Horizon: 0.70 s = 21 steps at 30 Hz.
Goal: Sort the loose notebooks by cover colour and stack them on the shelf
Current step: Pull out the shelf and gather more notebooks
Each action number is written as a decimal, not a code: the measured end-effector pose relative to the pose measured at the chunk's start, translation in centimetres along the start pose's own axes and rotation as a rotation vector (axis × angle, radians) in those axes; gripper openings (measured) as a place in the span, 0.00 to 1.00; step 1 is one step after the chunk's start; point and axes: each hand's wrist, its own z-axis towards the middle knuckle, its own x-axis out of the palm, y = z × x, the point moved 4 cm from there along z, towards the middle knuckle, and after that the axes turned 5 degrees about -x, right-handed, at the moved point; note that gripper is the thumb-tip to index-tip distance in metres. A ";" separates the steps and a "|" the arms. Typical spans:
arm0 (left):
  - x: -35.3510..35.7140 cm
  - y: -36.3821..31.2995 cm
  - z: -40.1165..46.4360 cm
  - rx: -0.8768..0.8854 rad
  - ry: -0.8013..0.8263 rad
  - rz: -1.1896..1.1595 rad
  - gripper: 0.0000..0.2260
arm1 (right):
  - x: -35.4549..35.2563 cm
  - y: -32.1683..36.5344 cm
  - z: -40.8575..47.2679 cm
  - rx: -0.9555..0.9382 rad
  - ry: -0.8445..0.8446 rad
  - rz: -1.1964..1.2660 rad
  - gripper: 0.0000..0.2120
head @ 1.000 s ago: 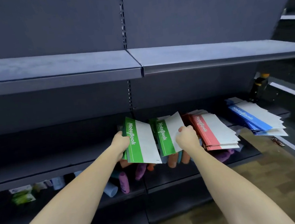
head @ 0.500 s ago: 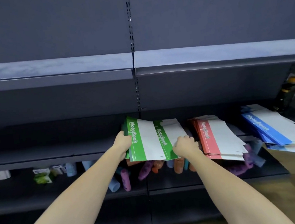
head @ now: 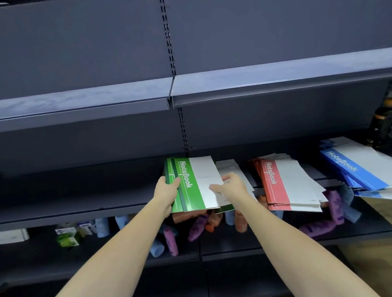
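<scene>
Green notebooks (head: 195, 185) — middle shelf (head: 74, 210), left of red stack (head: 290, 183); gripped at spine by left hand (head: 168, 193), pinched at white edge by right hand (head: 232, 188). Step: merging greens. Next — likely squaring edges, releasing.

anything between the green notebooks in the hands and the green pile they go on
Nothing visible. The left hand and right hand hold the green-covered notebooks directly over the green pile on the dark shelf.

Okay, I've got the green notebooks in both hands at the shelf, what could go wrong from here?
1. The blue pile is fanned out and hangs past the shelf edge; a bump could tip it off.
2. The green notebooks overlap unevenly between left hand and right hand; lower ones might slip out.
</scene>
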 end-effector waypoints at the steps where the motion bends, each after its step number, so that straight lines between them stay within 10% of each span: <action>1: -0.1 0.0 0.1 0.006 -0.009 0.020 0.23 | -0.4 -0.1 0.0 0.002 -0.039 -0.003 0.20; 9: -2.2 0.9 1.0 0.008 -0.074 0.047 0.04 | -3.3 -1.2 1.0 -0.001 -0.175 -0.431 0.20; 21: -3.9 1.4 1.0 0.009 -0.049 -0.021 0.06 | -1.2 -1.8 1.2 -0.006 -0.086 -0.890 0.17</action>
